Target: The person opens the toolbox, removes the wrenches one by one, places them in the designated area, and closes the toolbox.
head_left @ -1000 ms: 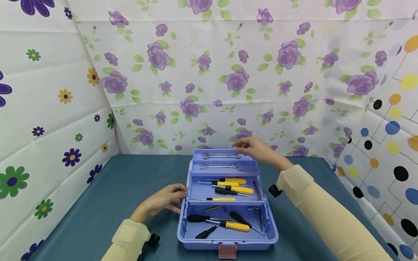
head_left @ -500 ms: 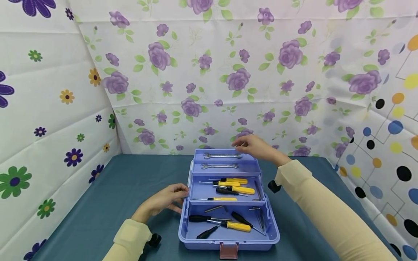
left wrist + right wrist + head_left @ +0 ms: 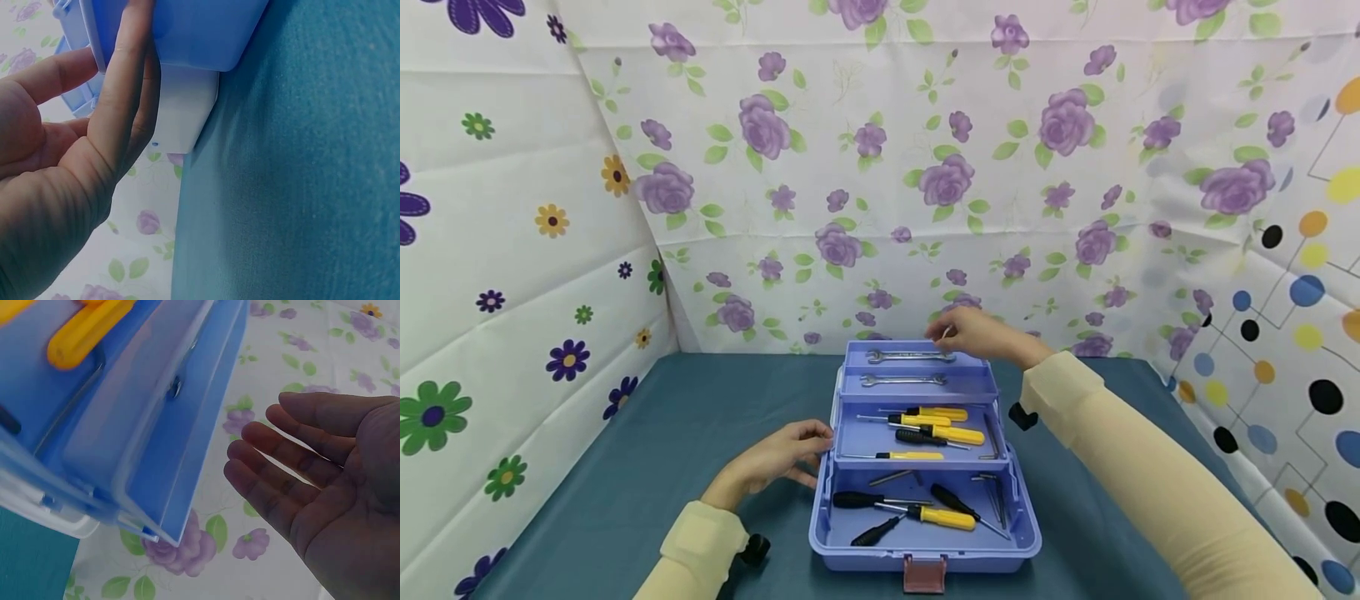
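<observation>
Blue-purple tiered toolbox (image 3: pixel 857 562) on a teal table (image 3: pixel 752 392), wrenches (image 3: pixel 910 357) in its top tray (image 3: pixel 973 386), screwdrivers (image 3: pixel 955 435) below, left hand (image 3: pixel 775 458) with fingers (image 3: pixel 114 90) mostly straight touching its left side, right hand (image 3: pixel 977 331) relaxed, holding nothing, beside the top tray, floral cloth (image 3: pixel 880 192) behind.

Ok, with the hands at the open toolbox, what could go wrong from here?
If the trays fold, the left hand, at the side of the toolbox, might get pinched.

The screwdrivers bunched in the middle tray could roll or jam if jolted.

The wrenches might slide if the right hand knocks the top tray.
</observation>
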Action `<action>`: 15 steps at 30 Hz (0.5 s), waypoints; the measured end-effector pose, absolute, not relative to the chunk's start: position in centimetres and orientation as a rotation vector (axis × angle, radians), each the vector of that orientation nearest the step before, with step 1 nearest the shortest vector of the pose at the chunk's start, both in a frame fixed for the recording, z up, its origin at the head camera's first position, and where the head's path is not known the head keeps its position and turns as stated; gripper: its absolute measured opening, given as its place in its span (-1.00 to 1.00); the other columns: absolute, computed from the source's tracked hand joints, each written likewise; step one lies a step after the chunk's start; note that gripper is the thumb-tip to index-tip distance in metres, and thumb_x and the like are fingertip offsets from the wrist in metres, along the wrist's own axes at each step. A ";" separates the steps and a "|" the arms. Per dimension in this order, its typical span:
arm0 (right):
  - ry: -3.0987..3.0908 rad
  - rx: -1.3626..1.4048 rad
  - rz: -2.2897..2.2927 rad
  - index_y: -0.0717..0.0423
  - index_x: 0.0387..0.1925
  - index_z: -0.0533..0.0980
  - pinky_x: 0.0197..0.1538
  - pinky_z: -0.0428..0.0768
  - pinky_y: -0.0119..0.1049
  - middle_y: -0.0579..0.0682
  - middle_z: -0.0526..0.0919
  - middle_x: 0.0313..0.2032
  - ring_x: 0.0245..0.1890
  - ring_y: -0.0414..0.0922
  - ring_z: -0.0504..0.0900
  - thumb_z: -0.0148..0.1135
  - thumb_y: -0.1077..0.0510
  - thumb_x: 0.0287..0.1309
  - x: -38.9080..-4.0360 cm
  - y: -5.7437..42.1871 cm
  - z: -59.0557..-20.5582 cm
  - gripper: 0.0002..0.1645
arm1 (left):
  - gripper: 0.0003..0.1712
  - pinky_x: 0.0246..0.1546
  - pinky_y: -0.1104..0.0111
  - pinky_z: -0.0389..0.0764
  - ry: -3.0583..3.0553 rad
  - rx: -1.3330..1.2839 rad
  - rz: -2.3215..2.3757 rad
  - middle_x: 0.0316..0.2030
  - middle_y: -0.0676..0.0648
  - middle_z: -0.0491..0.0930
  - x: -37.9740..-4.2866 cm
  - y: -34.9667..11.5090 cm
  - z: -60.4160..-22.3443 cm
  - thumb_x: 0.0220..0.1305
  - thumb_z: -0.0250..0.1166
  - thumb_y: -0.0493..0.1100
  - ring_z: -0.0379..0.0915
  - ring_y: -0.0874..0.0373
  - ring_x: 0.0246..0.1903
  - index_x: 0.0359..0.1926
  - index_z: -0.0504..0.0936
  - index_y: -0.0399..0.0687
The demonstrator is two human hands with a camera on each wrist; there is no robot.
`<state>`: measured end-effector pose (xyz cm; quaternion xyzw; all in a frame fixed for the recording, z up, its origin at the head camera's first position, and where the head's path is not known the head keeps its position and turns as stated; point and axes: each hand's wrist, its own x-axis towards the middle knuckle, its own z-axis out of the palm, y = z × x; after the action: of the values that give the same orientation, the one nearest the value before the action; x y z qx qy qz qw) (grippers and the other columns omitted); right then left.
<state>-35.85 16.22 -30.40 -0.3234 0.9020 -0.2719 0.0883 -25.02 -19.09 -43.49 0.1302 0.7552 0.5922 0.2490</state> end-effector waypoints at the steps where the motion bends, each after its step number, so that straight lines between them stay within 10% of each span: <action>1: 2.683 -0.958 -0.796 0.34 0.20 0.60 0.10 0.70 -0.02 0.27 0.68 0.10 -0.01 0.06 0.71 0.18 0.28 0.48 -36.0 16.2 -30.3 -0.64 | -0.57 -0.17 0.10 0.79 2.058 0.360 1.615 -0.06 -0.20 0.58 -25.0 -19.1 -43.5 0.61 0.15 0.00 0.61 0.01 -0.20 0.19 0.48 -0.28; 15: 2.710 -0.934 -0.642 0.37 0.18 0.61 0.08 0.71 -0.06 0.25 0.70 0.07 0.03 0.06 0.68 0.20 0.33 0.44 -36.4 14.8 -29.7 -0.65 | -0.57 -0.16 0.08 0.79 2.044 0.342 1.616 -0.06 -0.20 0.59 -24.8 -19.1 -43.1 0.62 0.13 -0.01 0.61 0.02 -0.20 0.20 0.47 -0.30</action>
<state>-36.40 14.80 -29.72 -0.3164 0.9177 -0.2174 0.1020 -24.84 -19.10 -43.11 0.1257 0.7522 0.5949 0.2539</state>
